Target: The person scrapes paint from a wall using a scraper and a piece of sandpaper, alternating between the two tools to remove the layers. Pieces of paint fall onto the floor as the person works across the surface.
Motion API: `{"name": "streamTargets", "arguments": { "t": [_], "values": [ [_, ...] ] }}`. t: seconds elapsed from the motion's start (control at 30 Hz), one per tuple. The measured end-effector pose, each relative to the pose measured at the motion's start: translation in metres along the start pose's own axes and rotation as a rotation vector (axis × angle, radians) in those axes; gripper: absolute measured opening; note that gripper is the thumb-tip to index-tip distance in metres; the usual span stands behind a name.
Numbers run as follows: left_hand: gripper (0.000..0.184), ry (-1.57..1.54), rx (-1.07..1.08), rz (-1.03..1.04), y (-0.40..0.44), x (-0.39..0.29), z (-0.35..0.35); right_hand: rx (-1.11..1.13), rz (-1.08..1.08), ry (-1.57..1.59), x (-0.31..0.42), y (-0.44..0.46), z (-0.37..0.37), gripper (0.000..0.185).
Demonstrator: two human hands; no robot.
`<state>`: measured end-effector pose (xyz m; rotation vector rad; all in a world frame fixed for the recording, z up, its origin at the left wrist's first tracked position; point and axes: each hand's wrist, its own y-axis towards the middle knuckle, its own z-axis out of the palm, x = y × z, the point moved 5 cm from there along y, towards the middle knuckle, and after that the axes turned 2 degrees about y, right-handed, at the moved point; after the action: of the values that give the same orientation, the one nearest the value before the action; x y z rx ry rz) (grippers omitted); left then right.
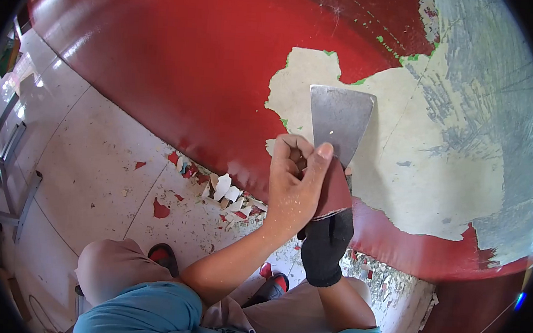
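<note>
My right hand [327,249], in a black glove, is wrapped round the handle end of a scraper [341,119]. Its wide metal blade points up in front of the scraped wall. My bare left hand [295,180] has its fingers curled and its thumb pressed near the blade's base. Between thumb and fingers is a dark red piece [334,192] with a pale lower edge, which looks like a peeled paint flake. It hides the scraper's handle. Behind the blade, a cream patch [424,182] of bared surface borders the glossy red paint [181,57].
Paint flakes [222,188] and crumbs lie along the wall's foot on the tiled floor [96,156]. Grey scratched surface [485,88] spreads at the upper right. Metal legs [26,207] stand at the left. My knees and shoes are below my hands.
</note>
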<state>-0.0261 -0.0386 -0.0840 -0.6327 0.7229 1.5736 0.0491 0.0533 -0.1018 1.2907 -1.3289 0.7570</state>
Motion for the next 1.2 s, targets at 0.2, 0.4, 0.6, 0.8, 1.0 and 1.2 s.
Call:
{"name": "streamTargets", "arguments": {
  "t": [0.2, 0.4, 0.6, 0.8, 1.0, 1.2],
  "values": [
    [0.033, -0.042, 0.271, -0.208, 0.015, 0.001, 0.002, -0.121, -0.011, 0.197, 0.005, -0.005, 0.014, 0.021],
    [0.039, 0.010, 0.284, -0.237, 0.027, -0.005, 0.001, -0.128, -0.101, 0.008, 0.004, 0.001, 0.024, 0.015],
    [0.040, 0.014, 0.279, -0.212, 0.025, -0.005, 0.002, -0.167, -0.114, 0.000, 0.012, 0.001, 0.027, 0.013],
    [0.037, 0.057, 0.247, -0.188, 0.033, -0.007, 0.002, -0.213, -0.039, 0.014, 0.012, 0.007, 0.027, 0.009],
    [0.036, -0.008, 0.295, -0.249, 0.030, -0.008, 0.006, -0.151, -0.060, -0.091, 0.011, 0.005, 0.017, 0.010],
    [0.041, 0.089, 0.236, -0.174, 0.032, -0.011, 0.008, -0.161, -0.011, 0.048, 0.013, 0.009, 0.022, 0.010]
  ]
}}
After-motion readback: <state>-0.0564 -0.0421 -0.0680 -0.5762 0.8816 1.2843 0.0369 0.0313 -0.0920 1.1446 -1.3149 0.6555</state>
